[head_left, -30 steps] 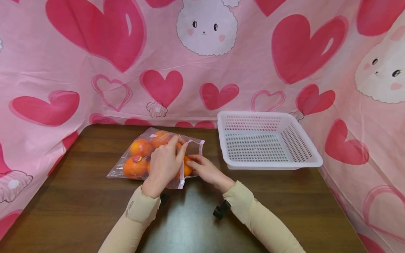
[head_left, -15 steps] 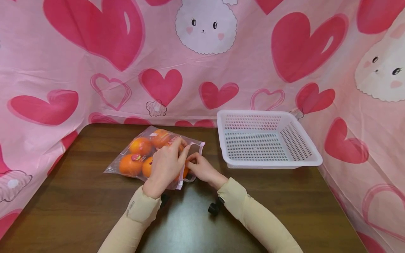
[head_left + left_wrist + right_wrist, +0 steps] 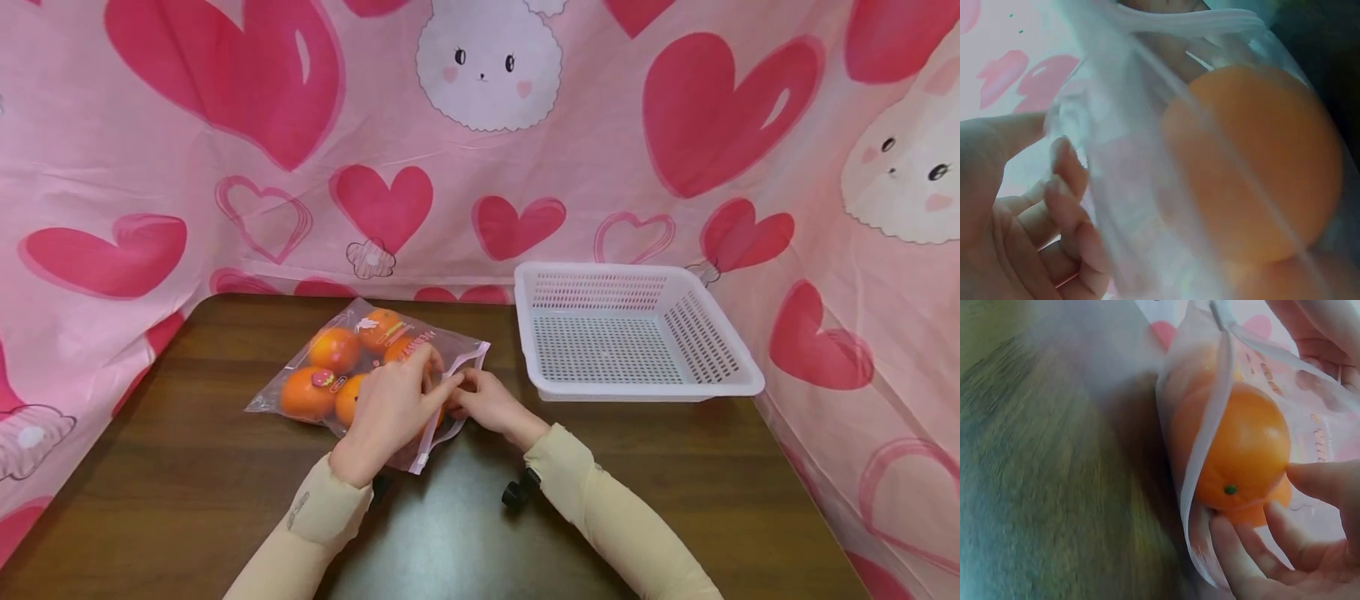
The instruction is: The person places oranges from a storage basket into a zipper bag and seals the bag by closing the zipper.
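A clear zip bag [image 3: 268,397] with pink print lies on the table and holds several oranges [image 3: 309,393]. My left hand [image 3: 390,400] pinches the bag's upper edge near its mouth, thumb stretched toward the right hand; in the left wrist view this left hand [image 3: 1029,219] has plastic between thumb and fingers. At the open mouth, my right hand [image 3: 491,404] reaches in. The right wrist view shows an orange [image 3: 1250,444] just inside, with my right thumb at its side and the fingers curved under it. A white slider [image 3: 422,460] hangs at the zip's near end.
A white perforated plastic basket [image 3: 637,390] stands to the right of the bag, near the back. The brown wooden table [image 3: 630,475] is enclosed by pink cloth [image 3: 465,158] printed with hearts and rabbits. Black wrist cameras sit under both sleeves.
The bag's mouth edge and slider have shifted slightly toward me. My left thumb has come closer to my right hand. The orange at the mouth is now more hidden in the head view.
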`<state>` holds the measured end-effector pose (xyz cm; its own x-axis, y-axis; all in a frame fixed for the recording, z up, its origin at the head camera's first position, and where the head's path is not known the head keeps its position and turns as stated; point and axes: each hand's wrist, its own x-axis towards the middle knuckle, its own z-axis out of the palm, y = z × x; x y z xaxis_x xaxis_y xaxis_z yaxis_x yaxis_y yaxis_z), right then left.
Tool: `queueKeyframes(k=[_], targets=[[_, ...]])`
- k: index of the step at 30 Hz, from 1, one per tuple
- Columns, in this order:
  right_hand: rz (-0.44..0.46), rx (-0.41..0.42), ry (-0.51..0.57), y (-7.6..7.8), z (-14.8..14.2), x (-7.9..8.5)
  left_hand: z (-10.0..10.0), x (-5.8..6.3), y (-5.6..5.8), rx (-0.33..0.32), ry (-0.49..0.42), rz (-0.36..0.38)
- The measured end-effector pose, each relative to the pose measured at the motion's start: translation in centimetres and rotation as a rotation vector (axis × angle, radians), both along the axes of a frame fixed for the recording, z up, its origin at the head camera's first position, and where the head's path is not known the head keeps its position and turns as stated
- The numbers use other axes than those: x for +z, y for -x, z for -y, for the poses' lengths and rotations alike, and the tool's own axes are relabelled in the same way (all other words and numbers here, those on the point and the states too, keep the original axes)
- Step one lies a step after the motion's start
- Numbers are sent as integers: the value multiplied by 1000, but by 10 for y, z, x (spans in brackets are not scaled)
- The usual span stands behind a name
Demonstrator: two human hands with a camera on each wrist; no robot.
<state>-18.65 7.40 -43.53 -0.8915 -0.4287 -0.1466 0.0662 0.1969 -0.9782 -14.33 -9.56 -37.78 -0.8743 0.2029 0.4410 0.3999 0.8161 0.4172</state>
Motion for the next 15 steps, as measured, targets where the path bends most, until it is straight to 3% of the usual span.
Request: queueKeyframes(k=[9, 15], targets=[[-12, 34, -4, -1, -12, 5, 5, -8, -14, -62, 116, 90], [-9, -53, 32, 3, -14, 6, 7, -19, -19, -63, 148, 158]])
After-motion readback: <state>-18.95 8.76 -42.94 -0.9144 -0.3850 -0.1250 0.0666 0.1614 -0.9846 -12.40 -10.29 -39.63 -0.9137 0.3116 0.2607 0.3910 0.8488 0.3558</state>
